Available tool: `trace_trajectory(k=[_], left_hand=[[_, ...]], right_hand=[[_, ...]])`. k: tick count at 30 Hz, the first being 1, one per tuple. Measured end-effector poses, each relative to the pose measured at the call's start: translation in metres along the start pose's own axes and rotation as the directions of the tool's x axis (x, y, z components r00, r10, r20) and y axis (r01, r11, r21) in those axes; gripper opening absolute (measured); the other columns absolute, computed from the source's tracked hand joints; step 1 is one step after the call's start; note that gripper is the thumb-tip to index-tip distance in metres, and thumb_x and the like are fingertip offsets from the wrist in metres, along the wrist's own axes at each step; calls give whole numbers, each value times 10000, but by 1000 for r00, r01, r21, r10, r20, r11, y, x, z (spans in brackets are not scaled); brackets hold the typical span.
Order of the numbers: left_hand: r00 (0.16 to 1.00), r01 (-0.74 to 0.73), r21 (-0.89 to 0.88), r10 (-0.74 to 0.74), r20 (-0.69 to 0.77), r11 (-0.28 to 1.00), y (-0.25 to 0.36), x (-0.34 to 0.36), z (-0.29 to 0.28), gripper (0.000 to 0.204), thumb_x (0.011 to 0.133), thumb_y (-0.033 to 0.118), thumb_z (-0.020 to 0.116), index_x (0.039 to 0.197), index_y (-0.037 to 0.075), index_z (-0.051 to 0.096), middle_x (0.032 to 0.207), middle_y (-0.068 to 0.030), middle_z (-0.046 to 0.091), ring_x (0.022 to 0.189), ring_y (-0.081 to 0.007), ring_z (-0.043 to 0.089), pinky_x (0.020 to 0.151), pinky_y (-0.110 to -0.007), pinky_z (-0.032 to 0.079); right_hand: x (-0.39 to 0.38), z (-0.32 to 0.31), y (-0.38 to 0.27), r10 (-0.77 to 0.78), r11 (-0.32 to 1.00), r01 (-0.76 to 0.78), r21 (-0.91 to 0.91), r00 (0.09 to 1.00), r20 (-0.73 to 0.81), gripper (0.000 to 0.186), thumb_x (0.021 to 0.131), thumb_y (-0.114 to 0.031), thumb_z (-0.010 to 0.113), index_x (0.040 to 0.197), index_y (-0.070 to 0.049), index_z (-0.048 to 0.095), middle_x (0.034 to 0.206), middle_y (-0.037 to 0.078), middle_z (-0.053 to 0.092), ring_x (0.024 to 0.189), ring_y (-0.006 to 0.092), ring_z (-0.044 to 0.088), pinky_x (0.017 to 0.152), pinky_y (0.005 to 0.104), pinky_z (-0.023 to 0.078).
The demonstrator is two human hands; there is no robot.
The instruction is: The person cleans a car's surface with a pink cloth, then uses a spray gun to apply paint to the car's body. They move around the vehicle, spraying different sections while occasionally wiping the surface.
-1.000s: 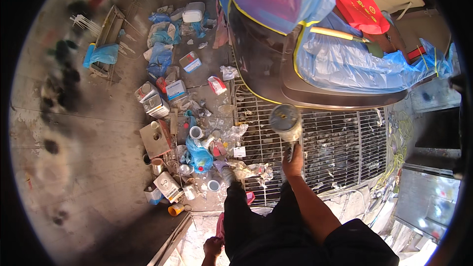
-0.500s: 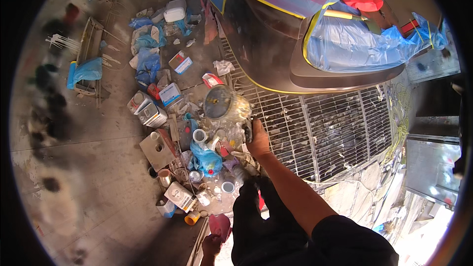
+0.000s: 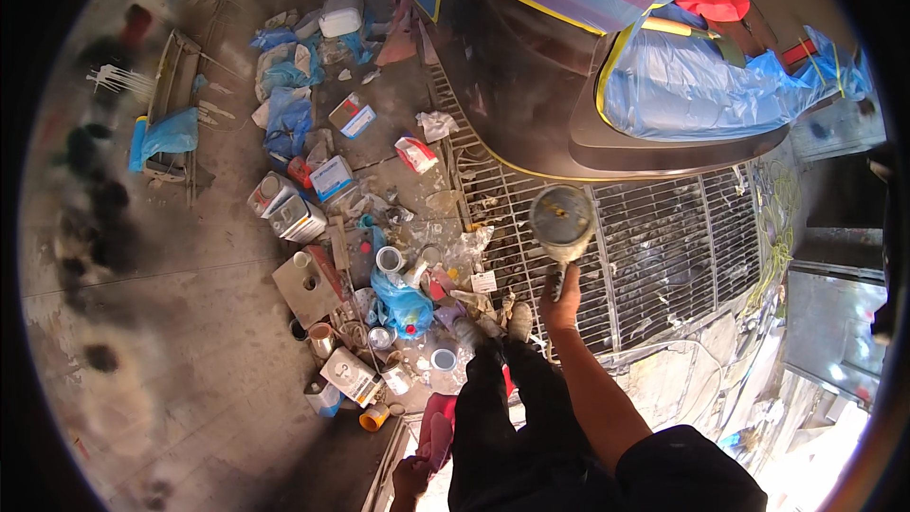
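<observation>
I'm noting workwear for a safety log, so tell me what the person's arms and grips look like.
A plain black short sleeve covers the right upper arm; the right forearm is bare. Neither the right grip nor the left grip wears a glove. No watch shows on the right wrist. Any left sleeve is out of view.

A round, grimy cup-like tool (image 3: 562, 215) is projecting from the right hand (image 3: 561, 299) above the floor grating (image 3: 664, 237), its dark, yellow-flecked top facing upward and its pale side showing. A soft-looking pink object (image 3: 439, 424) is hanging, partly hidden, in the left hand (image 3: 411, 477).
</observation>
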State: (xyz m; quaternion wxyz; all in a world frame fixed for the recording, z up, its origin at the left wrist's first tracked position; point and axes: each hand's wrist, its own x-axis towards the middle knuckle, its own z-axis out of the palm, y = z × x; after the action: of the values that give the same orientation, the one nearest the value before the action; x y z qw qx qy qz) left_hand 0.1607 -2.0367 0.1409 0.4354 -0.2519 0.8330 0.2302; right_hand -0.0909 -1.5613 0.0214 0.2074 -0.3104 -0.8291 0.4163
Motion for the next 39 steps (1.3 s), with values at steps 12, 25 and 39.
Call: trace_trajectory(k=[12, 25, 39], left_hand=[[988, -150, 26, 151, -29, 988, 4, -5, -4, 262, 849, 327, 769, 980, 119, 856, 1030, -117, 825, 961, -282, 788, 875, -401, 617], [981, -173, 40, 176, -85, 984, -21, -15, 20, 330, 839, 398, 824, 1031, 131, 858, 945, -182, 811, 892, -330, 794, 788, -437, 621], [958, -275, -6, 274, -85, 961, -24, 2, 8, 276, 899, 298, 767, 1031, 66, 839, 798, -136, 780, 740, -202, 735, 677, -382, 584]], right_hand=[[28, 62, -88, -168, 981, 155, 117, 979, 112, 429, 895, -53, 714, 1285, -52, 535, 1063, 280, 650, 979, 572, 643, 802, 594, 541], [12, -8, -109, -235, 959, 239, 150, 971, -43, 445, 913, 48, 700, 1333, -6, 563, 1123, 249, 657, 1052, 504, 664, 893, 501, 552], [47, 16, -213, -420, 882, 345, 323, 885, 202, 611, 817, 76, 721, 1393, -11, 537, 1173, 250, 647, 1129, 517, 646, 935, 463, 553]])
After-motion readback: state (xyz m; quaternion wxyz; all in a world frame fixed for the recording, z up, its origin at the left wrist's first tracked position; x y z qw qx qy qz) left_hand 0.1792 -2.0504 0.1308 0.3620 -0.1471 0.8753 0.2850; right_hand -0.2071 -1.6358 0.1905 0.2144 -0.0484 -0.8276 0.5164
